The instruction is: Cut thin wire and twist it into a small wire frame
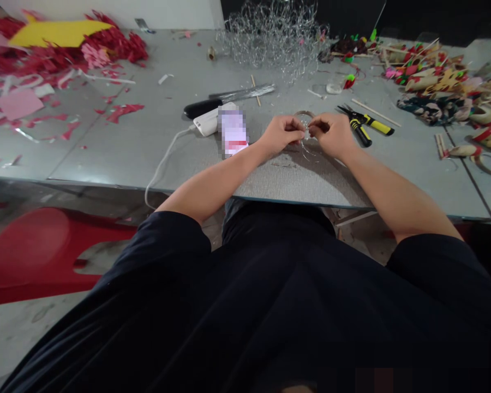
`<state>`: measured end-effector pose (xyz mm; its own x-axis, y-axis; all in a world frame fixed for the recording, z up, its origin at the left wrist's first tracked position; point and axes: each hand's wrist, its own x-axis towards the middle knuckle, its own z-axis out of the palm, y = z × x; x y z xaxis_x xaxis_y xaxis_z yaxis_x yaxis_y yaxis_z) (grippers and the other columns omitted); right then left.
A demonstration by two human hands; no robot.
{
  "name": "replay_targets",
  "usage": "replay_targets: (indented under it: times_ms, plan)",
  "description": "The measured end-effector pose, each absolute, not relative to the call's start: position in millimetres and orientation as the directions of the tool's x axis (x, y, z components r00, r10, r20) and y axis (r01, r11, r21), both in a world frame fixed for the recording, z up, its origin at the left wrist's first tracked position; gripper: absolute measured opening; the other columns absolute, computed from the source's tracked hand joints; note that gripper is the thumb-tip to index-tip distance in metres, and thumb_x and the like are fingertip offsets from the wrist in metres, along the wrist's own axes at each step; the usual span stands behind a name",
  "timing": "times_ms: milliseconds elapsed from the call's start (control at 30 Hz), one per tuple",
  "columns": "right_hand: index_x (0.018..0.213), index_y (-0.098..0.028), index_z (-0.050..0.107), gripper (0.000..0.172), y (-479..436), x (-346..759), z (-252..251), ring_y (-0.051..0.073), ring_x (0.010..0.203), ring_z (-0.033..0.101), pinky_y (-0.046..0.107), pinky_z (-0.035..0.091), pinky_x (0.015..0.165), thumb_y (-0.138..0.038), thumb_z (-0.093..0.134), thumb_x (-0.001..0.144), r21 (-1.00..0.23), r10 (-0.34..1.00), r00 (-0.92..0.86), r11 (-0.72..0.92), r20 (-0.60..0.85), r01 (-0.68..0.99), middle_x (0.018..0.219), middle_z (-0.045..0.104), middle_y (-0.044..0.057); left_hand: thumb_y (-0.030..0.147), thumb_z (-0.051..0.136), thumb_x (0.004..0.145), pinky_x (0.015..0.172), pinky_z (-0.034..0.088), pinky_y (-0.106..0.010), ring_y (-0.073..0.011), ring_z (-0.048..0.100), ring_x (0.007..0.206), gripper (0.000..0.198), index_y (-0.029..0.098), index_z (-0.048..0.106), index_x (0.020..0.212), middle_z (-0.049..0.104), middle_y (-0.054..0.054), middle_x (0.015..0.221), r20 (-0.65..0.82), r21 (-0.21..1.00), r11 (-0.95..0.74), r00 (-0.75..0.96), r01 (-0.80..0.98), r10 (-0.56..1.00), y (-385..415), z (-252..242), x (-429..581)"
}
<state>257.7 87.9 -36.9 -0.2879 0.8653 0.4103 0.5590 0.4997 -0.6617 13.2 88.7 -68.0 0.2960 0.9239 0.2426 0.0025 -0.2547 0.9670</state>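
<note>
My left hand (285,132) and my right hand (330,131) meet close together above the table near its front edge. Both are closed in a pinch on a thin silver wire (310,148), whose curved loops show between and below the fingertips. Just behind the fingers lies a brownish ring (305,113), partly hidden by the hands. To the right of my right hand rest yellow-and-black pliers (366,121) with their jaws apart. A phone (234,131) with a lit, blurred screen lies left of my left hand.
Beside the phone are a white power bank (207,123) with a cable and a bundle of straight wires (247,93). A tangled heap of wire loops (276,41) stands at the back. Red paper scraps (123,46) spread left; bamboo pieces (423,82) lie right. A red stool (36,245) stands below left.
</note>
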Motion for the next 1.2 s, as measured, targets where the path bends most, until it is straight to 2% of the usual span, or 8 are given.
replay_targets:
  times_ms: [233,400,567,700,833,900,1067,1200]
  plan:
    - [0.103,-0.037,0.088,0.035,93.8,263.2,-39.6,0.045,0.103,0.088,0.074,0.073,0.108,-0.070,0.100,0.108,-0.636,0.870,-0.257,0.486,0.422,0.600,0.100,0.090,0.011,0.000,0.087,0.104,0.096,0.072,-0.041,-0.0175,0.082,0.080,0.033,0.022,0.072,0.124,0.081,0.001,0.093,0.056,0.996,-0.072,0.250,0.055,0.967,80.7,-59.6,10.8]
    - [0.099,-0.036,0.087,0.049,98.9,268.6,-38.7,0.046,0.104,0.089,0.075,0.075,0.108,-0.082,0.101,0.104,-0.651,0.889,-0.244,0.452,0.388,0.609,0.094,0.089,0.013,-0.002,0.079,0.104,0.089,0.067,-0.032,-0.0138,0.079,0.081,0.031,0.021,0.072,0.123,0.081,0.001,0.098,0.020,1.000,-0.015,0.194,-0.027,0.981,81.7,-54.0,7.6]
    - [0.090,-0.035,0.082,0.047,99.2,268.3,-36.6,0.041,0.094,0.089,0.068,0.079,0.098,-0.074,0.106,0.101,-0.697,0.912,-0.227,0.409,0.343,0.589,0.082,0.084,0.007,0.004,0.081,0.106,0.080,0.060,-0.024,-0.0114,0.078,0.083,0.023,0.022,0.071,0.115,0.080,0.000,0.100,-0.010,0.999,0.016,0.156,-0.039,0.988,79.4,-46.4,5.4]
    - [0.087,-0.035,0.079,0.048,97.8,266.1,-36.6,0.038,0.093,0.089,0.064,0.079,0.097,-0.069,0.111,0.099,-0.738,0.923,-0.189,0.381,0.335,0.557,0.084,0.083,0.006,0.029,0.085,0.117,0.083,0.064,-0.028,-0.0158,0.084,0.093,0.012,0.024,0.074,0.117,0.084,-0.005,0.112,0.010,0.999,-0.001,0.173,-0.050,0.985,80.8,-49.4,3.3]
    - [0.089,-0.035,0.075,0.049,102.3,268.3,-40.7,0.035,0.089,0.085,0.062,0.076,0.099,-0.071,0.105,0.106,-0.752,0.907,-0.147,0.410,0.394,0.516,0.088,0.085,0.007,0.067,0.086,0.120,0.078,0.066,-0.031,-0.0188,0.083,0.089,0.043,0.025,0.075,0.116,0.085,-0.008,0.112,0.004,0.999,0.003,0.199,-0.036,0.980,85.8,-55.9,1.7]
    - [0.093,-0.036,0.074,0.049,106.9,271.2,-43.6,0.034,0.088,0.083,0.060,0.075,0.098,-0.074,0.099,0.111,-0.743,0.896,-0.133,0.427,0.423,0.516,0.089,0.085,0.007,0.062,0.090,0.118,0.077,0.065,-0.033,-0.0182,0.081,0.083,0.040,0.025,0.074,0.116,0.084,-0.008,0.107,0.008,1.000,-0.006,0.196,-0.006,0.981,88.8,-58.9,2.0]
    - [0.099,-0.037,0.073,0.051,115.7,278.6,-47.3,0.031,0.090,0.081,0.061,0.071,0.099,-0.082,0.086,0.118,-0.707,0.885,-0.137,0.442,0.446,0.552,0.093,0.087,0.008,0.019,0.095,0.108,0.085,0.068,-0.037,-0.0162,0.073,0.078,0.021,0.026,0.076,0.115,0.078,-0.001,0.091,0.119,0.991,-0.125,0.127,0.046,0.985,95.9,-63.1,3.8]
    - [0.095,-0.037,0.074,0.044,111.7,277.7,-42.7,0.039,0.098,0.086,0.068,0.072,0.104,-0.074,0.090,0.112,-0.680,0.891,-0.151,0.428,0.429,0.595,0.093,0.085,0.009,0.016,0.093,0.106,0.096,0.072,-0.043,-0.0183,0.074,0.083,0.020,0.028,0.077,0.106,0.077,-0.002,0.088,0.180,0.979,-0.185,0.061,0.084,0.982,98.1,-60.8,1.6]
